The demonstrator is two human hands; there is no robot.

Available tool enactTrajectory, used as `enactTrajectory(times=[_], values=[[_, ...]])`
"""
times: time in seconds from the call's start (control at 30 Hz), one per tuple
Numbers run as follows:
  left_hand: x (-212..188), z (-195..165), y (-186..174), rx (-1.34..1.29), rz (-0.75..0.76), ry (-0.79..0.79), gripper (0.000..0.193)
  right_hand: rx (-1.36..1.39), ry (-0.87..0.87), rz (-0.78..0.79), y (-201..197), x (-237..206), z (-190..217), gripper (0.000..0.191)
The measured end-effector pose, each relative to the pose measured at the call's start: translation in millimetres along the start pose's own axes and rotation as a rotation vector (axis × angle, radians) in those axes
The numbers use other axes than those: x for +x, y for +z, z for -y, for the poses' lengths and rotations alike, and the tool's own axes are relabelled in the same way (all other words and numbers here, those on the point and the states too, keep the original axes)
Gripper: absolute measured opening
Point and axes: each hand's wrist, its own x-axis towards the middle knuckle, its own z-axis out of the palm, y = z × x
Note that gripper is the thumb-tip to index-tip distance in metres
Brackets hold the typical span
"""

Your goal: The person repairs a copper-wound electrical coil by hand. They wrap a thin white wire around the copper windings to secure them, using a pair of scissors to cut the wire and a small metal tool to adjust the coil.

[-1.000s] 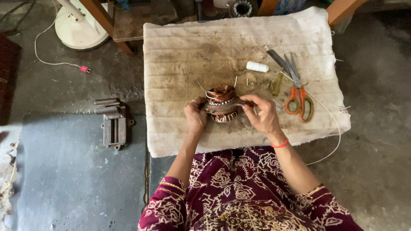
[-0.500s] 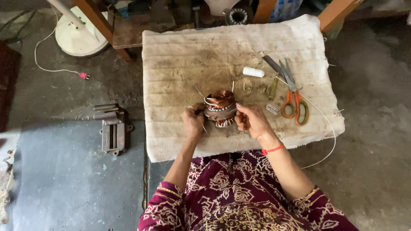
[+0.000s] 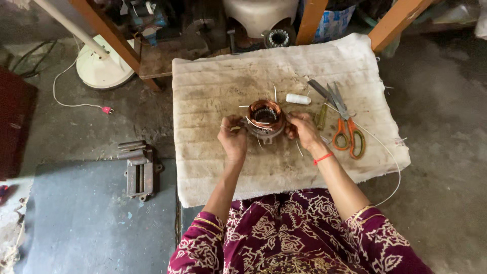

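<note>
Left hand (image 3: 233, 139) and right hand (image 3: 303, 127) are each clamped on opposite sides of the copper-wound stator (image 3: 266, 119), apparently resting on the cloth pad (image 3: 213, 91). Orange-handled scissors (image 3: 345, 127) lie beside it.

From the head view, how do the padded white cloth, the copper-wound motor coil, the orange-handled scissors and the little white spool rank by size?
1. Padded white cloth
2. Orange-handled scissors
3. Copper-wound motor coil, shorter than the scissors but bulkier, so that pair is close
4. Small white spool
</note>
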Motion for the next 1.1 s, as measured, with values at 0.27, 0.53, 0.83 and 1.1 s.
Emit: enactTrajectory(times=[0.27, 0.53, 0.83, 1.1], values=[[-13, 19, 3, 0.039, -0.007, -0.064, 0.052, -0.035, -0.027, -0.068, -10, 7, -22, 0.021], [-10, 19, 2, 0.272, 0.036, 0.078, 0.048, -0.45, -0.342, -0.278, -5, -8, -43, 0.057], [-11, 22, 5, 0.306, 0.062, 0.051, 0.044, -0.439, -0.365, -0.337, -4, -5, -56, 0.048], [-12, 20, 6, 0.357, 0.045, 0.072, 0.052, -0.476, -0.256, -0.333, -10, -2, -61, 0.044]])
